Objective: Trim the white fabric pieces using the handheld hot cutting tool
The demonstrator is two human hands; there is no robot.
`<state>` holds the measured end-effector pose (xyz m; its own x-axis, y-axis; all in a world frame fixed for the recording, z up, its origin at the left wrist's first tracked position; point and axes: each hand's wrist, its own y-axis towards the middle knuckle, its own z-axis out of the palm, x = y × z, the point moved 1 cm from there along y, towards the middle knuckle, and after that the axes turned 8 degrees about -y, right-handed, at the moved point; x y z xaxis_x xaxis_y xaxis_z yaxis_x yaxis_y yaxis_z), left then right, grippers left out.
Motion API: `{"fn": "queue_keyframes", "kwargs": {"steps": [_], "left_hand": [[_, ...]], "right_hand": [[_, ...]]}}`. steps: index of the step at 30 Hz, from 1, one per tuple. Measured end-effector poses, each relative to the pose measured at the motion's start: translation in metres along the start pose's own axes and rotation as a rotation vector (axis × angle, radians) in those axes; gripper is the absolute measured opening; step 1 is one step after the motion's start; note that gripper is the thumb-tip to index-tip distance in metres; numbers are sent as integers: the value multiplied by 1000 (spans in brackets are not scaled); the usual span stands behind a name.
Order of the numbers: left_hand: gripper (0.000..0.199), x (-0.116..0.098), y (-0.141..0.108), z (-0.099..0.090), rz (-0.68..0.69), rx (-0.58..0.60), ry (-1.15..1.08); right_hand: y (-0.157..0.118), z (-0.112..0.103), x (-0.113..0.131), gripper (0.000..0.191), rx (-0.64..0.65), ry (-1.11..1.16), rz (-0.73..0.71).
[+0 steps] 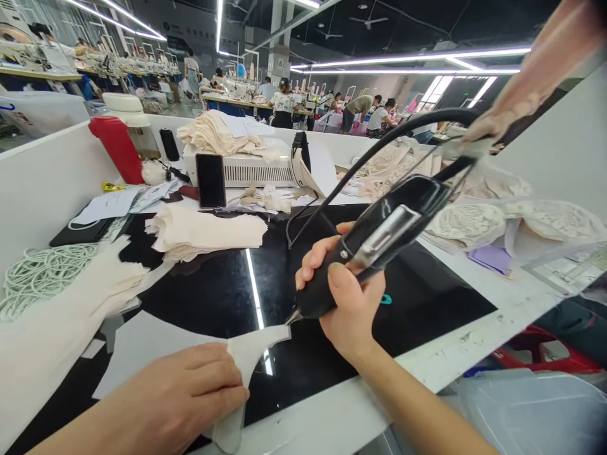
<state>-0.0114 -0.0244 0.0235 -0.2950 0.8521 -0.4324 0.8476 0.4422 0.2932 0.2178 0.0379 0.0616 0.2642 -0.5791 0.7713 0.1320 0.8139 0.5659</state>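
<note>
My right hand (351,297) is wrapped round a black handheld power tool (365,253) with a silver plate on its side and a cable at its rear. The tool's thin metal tip touches or nearly touches the right end of a small cream fabric piece (253,346). My left hand (194,388) presses that piece down on the glossy black surface (213,300), fingers together. A white sheet (147,347) lies partly under my left hand. Behind, a stack of cream fabric pieces (208,230) rests on the black surface.
Green cord (47,272) and more cream fabric (71,322) lie at the left. A phone (211,181) stands upright near a white box (256,170). Red bottle (116,148) at back left; lace pieces (469,221) at the right. People work in the background.
</note>
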Motion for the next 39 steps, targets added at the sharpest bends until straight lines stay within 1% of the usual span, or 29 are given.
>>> {"fn": "queue_keyframes", "kwargs": {"steps": [4, 6, 9, 12, 15, 18, 22, 25, 31, 39], "left_hand": [[60, 3, 17, -7, 46, -74, 144], [55, 6, 26, -4, 61, -95, 185], [41, 15, 36, 11, 76, -91, 234], [34, 25, 42, 29, 74, -99, 293], [26, 31, 44, 38, 56, -100, 329], [29, 32, 44, 37, 45, -97, 343], [33, 31, 42, 32, 49, -123, 347], [32, 32, 40, 33, 67, -129, 352], [30, 36, 37, 37, 59, -135, 344], [29, 31, 42, 34, 81, -165, 359]], "right_hand": [[1, -3, -6, 31, 14, 11, -20], [0, -2, -6, 29, 18, 14, -21], [1, -2, -6, 29, 28, 11, -12], [1, -2, -6, 30, 28, 13, -6], [1, -1, -6, 33, 26, 30, 1], [0, -1, -5, 36, 18, 34, 10], [0, 0, -5, 35, 17, 38, 3], [1, 0, -5, 36, 14, 47, 8], [0, 1, -6, 34, 38, 53, -3], [-2, 1, -8, 34, 42, 51, 0]]}}
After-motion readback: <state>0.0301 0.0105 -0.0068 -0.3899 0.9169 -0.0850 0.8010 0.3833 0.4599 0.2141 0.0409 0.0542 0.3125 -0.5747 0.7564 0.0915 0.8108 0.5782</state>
